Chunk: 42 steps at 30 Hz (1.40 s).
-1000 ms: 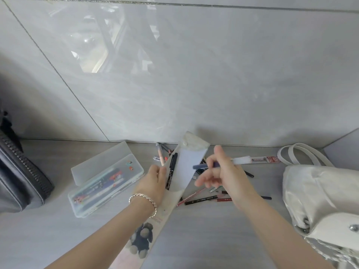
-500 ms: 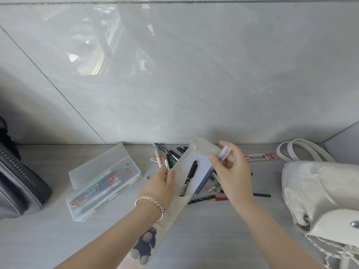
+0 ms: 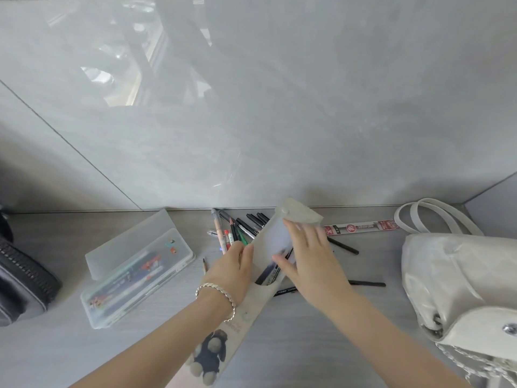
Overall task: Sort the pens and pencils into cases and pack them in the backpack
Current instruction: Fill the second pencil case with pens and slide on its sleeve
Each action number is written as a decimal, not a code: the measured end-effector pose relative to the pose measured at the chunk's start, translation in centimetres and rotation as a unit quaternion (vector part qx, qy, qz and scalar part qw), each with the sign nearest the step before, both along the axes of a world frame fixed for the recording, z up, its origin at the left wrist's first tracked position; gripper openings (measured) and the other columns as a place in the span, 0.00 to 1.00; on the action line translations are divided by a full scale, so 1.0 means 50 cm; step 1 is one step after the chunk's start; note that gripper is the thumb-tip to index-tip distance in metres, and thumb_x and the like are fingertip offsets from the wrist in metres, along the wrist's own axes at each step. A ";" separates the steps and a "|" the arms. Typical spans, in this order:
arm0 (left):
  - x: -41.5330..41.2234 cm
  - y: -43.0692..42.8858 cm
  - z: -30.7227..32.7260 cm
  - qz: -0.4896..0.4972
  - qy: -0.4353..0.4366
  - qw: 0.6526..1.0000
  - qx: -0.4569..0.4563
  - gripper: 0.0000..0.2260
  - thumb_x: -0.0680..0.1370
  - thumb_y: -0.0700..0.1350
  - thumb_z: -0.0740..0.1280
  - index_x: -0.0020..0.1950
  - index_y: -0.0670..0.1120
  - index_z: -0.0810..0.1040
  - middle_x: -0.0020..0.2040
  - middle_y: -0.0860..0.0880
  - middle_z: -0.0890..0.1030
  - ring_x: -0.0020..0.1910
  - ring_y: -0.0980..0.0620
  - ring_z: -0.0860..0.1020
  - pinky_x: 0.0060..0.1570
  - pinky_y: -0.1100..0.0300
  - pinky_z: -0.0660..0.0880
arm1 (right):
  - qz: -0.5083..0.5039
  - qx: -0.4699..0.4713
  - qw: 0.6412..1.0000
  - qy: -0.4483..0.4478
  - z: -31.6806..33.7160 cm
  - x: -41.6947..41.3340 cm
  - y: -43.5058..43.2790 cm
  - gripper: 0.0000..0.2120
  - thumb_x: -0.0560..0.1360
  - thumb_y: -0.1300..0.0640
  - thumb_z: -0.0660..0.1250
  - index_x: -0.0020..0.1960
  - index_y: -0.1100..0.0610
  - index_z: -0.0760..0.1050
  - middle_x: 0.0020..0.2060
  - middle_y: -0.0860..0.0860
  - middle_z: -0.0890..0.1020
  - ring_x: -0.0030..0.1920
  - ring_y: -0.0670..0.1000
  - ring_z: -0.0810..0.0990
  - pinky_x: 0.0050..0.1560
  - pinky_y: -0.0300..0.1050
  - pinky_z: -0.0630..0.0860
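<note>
A long translucent pouch case (image 3: 246, 312) with a teddy-bear print lies diagonally on the desk, its snap flap (image 3: 302, 214) folded back. My left hand (image 3: 229, 273) grips the pouch's left edge, thumb on top. Laid flat over the open mouth, my right hand (image 3: 310, 256) presses with straight fingers on the dark pens (image 3: 272, 271) that sit partly inside. Several loose pens and pencils (image 3: 240, 228) lie fanned out behind the pouch near the wall. A clear hard case (image 3: 137, 270) with its lid up holds several pens at the left.
A white backpack (image 3: 458, 281) with looped straps sits at the right. A dark zipped bag (image 3: 19, 284) lies at the far left edge. A red-and-white refill packet (image 3: 361, 227) and two black pens (image 3: 342, 245) (image 3: 366, 283) lie between pouch and backpack. The tiled wall stands close behind.
My right hand brought a blue pen to the pouch, let it go inside and now lies flat over the opening. My left hand kept its hold on the pouch.
</note>
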<state>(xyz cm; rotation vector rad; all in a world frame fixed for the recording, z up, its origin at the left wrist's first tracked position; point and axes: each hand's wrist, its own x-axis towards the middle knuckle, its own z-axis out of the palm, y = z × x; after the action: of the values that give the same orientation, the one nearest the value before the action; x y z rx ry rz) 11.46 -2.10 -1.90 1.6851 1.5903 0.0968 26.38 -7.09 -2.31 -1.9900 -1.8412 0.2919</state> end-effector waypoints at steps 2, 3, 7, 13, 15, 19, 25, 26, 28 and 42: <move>0.002 0.009 -0.003 0.021 -0.004 1.000 -0.015 0.16 0.82 0.51 0.50 0.35 0.49 0.61 0.31 0.50 0.67 0.32 0.49 0.68 0.36 0.56 0.63 | -0.004 0.083 0.996 0.033 -0.011 0.028 0.009 0.20 0.75 0.46 0.57 0.62 0.55 0.69 0.56 0.54 0.77 0.57 0.51 0.68 0.60 0.43 0.69; 0.002 0.014 -0.005 0.031 -0.004 0.999 -0.019 0.16 0.82 0.51 0.50 0.35 0.49 0.61 0.31 0.50 0.67 0.31 0.51 0.67 0.34 0.56 0.62 | -0.017 0.115 0.990 0.074 -0.017 0.047 0.015 0.16 0.75 0.50 0.58 0.58 0.56 0.74 0.54 0.54 0.78 0.56 0.50 0.70 0.59 0.43 0.70; -0.001 0.032 -0.009 0.048 -0.011 0.999 -0.013 0.15 0.81 0.51 0.51 0.38 0.47 0.64 0.30 0.49 0.68 0.31 0.50 0.68 0.30 0.59 0.62 | -0.137 0.000 0.990 0.030 -0.054 0.159 0.051 0.15 0.73 0.68 0.61 0.58 0.61 0.76 0.54 0.56 0.79 0.56 0.56 0.75 0.57 0.51 0.72; -0.007 0.045 -0.005 0.043 -0.001 0.999 0.006 0.17 0.82 0.51 0.50 0.47 0.40 0.70 0.30 0.49 0.68 0.30 0.52 0.67 0.30 0.60 0.61 | -0.102 -0.269 0.934 -0.213 -0.104 0.262 0.081 0.19 0.71 0.70 0.60 0.61 0.59 0.69 0.60 0.55 0.73 0.62 0.57 0.69 0.55 0.47 0.71; -0.010 0.044 -0.004 0.043 0.004 0.999 0.004 0.16 0.82 0.51 0.50 0.45 0.41 0.69 0.30 0.49 0.68 0.30 0.53 0.67 0.29 0.60 0.61 | -0.053 -0.263 0.933 -0.238 -0.108 0.261 0.081 0.18 0.71 0.71 0.61 0.59 0.60 0.70 0.58 0.55 0.75 0.60 0.56 0.71 0.52 0.45 0.71; -0.018 0.036 -0.004 0.056 -0.005 0.998 -0.016 0.17 0.82 0.50 0.51 0.35 0.46 0.63 0.29 0.50 0.66 0.29 0.53 0.65 0.29 0.60 0.60 | -0.062 -0.197 0.952 -0.225 -0.124 0.262 0.079 0.10 0.63 0.74 0.69 0.43 0.66 0.77 0.42 0.62 0.80 0.45 0.62 0.79 0.39 0.50 0.75; -0.039 0.030 -0.014 0.054 0.012 0.998 -0.036 0.18 0.82 0.51 0.51 0.34 0.46 0.63 0.31 0.49 0.67 0.30 0.52 0.65 0.30 0.60 0.61 | -0.102 0.046 0.993 -0.032 -0.068 0.193 0.058 0.09 0.64 0.70 0.63 0.40 0.64 0.80 0.33 0.56 0.82 0.34 0.55 0.79 0.32 0.36 0.69; -0.041 0.029 -0.015 0.046 0.016 0.998 -0.040 0.18 0.82 0.51 0.51 0.34 0.46 0.63 0.31 0.49 0.67 0.30 0.52 0.66 0.31 0.59 0.61 | -0.084 0.089 0.992 -0.002 -0.051 0.166 0.053 0.10 0.66 0.67 0.59 0.40 0.63 0.80 0.34 0.55 0.82 0.35 0.51 0.78 0.35 0.33 0.68; -0.042 0.025 -0.017 0.029 0.017 0.998 -0.048 0.18 0.82 0.51 0.51 0.34 0.47 0.63 0.31 0.49 0.67 0.31 0.51 0.67 0.32 0.59 0.62 | -0.001 0.138 0.989 0.043 -0.018 0.109 0.040 0.11 0.68 0.64 0.59 0.42 0.63 0.80 0.38 0.56 0.81 0.40 0.50 0.78 0.43 0.35 0.73; -0.051 -0.015 0.018 0.060 -0.083 0.995 -0.005 0.17 0.82 0.50 0.53 0.34 0.46 0.63 0.30 0.49 0.68 0.30 0.53 0.67 0.31 0.61 0.63 | 0.334 0.036 0.941 -0.046 -0.011 -0.099 -0.077 0.21 0.82 0.48 0.47 0.71 0.54 0.64 0.72 0.45 0.64 0.70 0.40 0.60 0.69 0.32 0.56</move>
<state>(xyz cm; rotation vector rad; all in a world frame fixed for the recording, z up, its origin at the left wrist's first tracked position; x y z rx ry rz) 8.93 -2.85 -0.99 1.5312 1.5628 0.2832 21.45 -10.91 -2.86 -1.2859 -2.5038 0.3181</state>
